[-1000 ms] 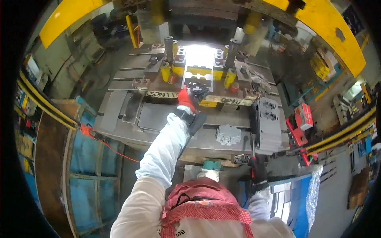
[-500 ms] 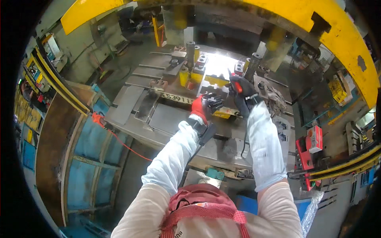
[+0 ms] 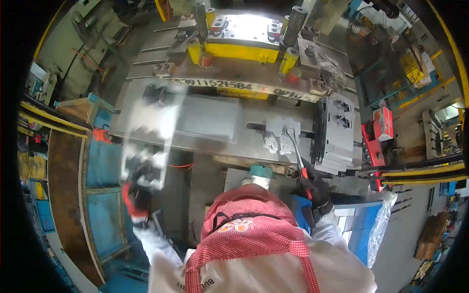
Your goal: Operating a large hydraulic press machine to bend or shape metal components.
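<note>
My left hand (image 3: 139, 194), in a black and red glove, is at the lower left. It is closed on the near end of a long shiny sheet-metal part (image 3: 151, 117), which has cut-outs and is blurred by motion. My right hand (image 3: 315, 193), in a dark glove, is right of centre at the bench's front edge. Its fingers wrap round the red handle of a long metal hand tool (image 3: 296, 149) with a rounded tip. That tip lies over small grey cut metal pieces (image 3: 278, 136) on the bench. Whether it touches them I cannot tell.
A stamping die (image 3: 242, 52) with yellow blocks and upright guide posts stands at the back. Stacked sheet-metal parts (image 3: 337, 136) lie on the right. A grey flat plate (image 3: 207, 117) rests mid-bench. Black and yellow bars (image 3: 425, 173) flank the right; a blue-panelled wooden frame (image 3: 103, 215) stands left.
Both hands have drawn back from the die toward me and moved apart. My left hand, fingers spread before, now holds the sheet-metal part. The view has tipped downward.
</note>
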Available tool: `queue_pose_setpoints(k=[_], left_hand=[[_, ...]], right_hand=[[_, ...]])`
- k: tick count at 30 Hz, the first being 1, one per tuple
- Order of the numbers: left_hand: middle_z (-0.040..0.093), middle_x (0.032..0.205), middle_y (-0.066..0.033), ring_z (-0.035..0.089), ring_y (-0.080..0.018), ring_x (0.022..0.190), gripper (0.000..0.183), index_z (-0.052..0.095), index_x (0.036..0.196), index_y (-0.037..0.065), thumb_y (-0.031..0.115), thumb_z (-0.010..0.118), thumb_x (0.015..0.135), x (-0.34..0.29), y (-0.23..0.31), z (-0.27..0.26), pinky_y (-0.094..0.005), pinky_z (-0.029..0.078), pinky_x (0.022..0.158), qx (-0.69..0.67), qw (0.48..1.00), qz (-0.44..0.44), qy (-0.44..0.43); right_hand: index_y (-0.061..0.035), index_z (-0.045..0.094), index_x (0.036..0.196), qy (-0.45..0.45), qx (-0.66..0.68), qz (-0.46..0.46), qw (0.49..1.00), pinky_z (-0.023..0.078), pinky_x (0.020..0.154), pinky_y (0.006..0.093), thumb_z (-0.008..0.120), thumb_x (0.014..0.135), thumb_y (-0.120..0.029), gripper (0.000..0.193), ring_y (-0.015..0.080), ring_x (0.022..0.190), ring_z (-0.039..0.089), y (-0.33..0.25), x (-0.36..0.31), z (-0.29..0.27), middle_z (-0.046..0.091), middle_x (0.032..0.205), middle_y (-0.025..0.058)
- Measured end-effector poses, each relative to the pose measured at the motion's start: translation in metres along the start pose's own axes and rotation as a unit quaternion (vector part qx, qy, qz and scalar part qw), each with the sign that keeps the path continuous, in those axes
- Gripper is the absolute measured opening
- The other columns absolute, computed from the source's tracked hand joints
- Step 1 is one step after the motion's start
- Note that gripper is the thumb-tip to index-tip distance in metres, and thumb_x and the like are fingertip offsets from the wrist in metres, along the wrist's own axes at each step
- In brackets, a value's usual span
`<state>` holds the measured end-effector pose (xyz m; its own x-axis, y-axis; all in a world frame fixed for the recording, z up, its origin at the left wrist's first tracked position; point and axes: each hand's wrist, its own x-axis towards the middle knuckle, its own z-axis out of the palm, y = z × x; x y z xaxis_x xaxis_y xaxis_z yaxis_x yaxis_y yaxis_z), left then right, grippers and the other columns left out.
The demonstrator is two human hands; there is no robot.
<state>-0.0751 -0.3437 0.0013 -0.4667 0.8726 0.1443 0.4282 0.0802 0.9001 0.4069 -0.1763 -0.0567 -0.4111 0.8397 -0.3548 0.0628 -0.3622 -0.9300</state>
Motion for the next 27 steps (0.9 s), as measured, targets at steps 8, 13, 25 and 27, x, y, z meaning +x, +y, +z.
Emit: queue_pose_setpoints(k=[8, 13, 25, 27], left_hand=[[0.055, 0.118, -0.0110, 0.057, -0.0167, 0.096, 0.042, 0.044, 0.126, 0.003, 0.026, 0.048, 0.091, -0.057, -0.120, -0.265, -0.0307, 0.047, 0.078, -0.477, 0.791, -0.018, 0.382], [0.056, 0.120, -0.0084, 0.057, -0.0190, 0.096, 0.043, 0.049, 0.125, 0.005, 0.032, 0.044, 0.091, -0.027, -0.137, -0.194, -0.0297, 0.045, 0.083, -0.401, 0.898, -0.006, 0.182], [0.055, 0.117, -0.0155, 0.058, -0.0247, 0.103, 0.043, 0.042, 0.128, 0.002, 0.025, 0.047, 0.092, 0.020, -0.026, 0.176, -0.0369, 0.047, 0.091, -0.501, 0.833, -0.213, -0.101], [0.058, 0.107, -0.0160, 0.062, -0.0231, 0.088, 0.047, 0.041, 0.129, 0.000, 0.032, 0.042, 0.095, 0.025, -0.011, 0.203, -0.0349, 0.050, 0.087, -0.646, 0.742, -0.164, -0.071]], right_hand=[[-0.0071, 0.042, 0.128, 0.034, 0.083, 0.076, 0.993, 0.043, 0.052, 0.0222, 0.058, 0.081, -0.010, 0.049, 0.0087, 0.063, 0.051, 0.049, 0.007, -0.008, 0.059, 0.088, 0.0027], [-0.0079, 0.035, 0.136, 0.020, -0.081, -0.027, 0.996, 0.044, 0.058, 0.0231, 0.055, 0.081, -0.009, 0.059, 0.0086, 0.066, 0.050, -0.015, 0.012, 0.024, 0.057, 0.091, 0.0039], [-0.0001, 0.042, 0.130, -0.251, -0.072, -0.029, 0.965, 0.048, 0.073, 0.0262, 0.059, 0.077, -0.017, 0.058, 0.0132, 0.082, 0.059, -0.083, 0.124, 0.082, 0.058, 0.104, 0.0067], [-0.0033, 0.040, 0.133, -0.191, -0.109, -0.058, 0.974, 0.045, 0.064, 0.0224, 0.059, 0.075, -0.013, 0.062, 0.0081, 0.075, 0.053, -0.083, 0.098, 0.089, 0.058, 0.094, 0.0041]])
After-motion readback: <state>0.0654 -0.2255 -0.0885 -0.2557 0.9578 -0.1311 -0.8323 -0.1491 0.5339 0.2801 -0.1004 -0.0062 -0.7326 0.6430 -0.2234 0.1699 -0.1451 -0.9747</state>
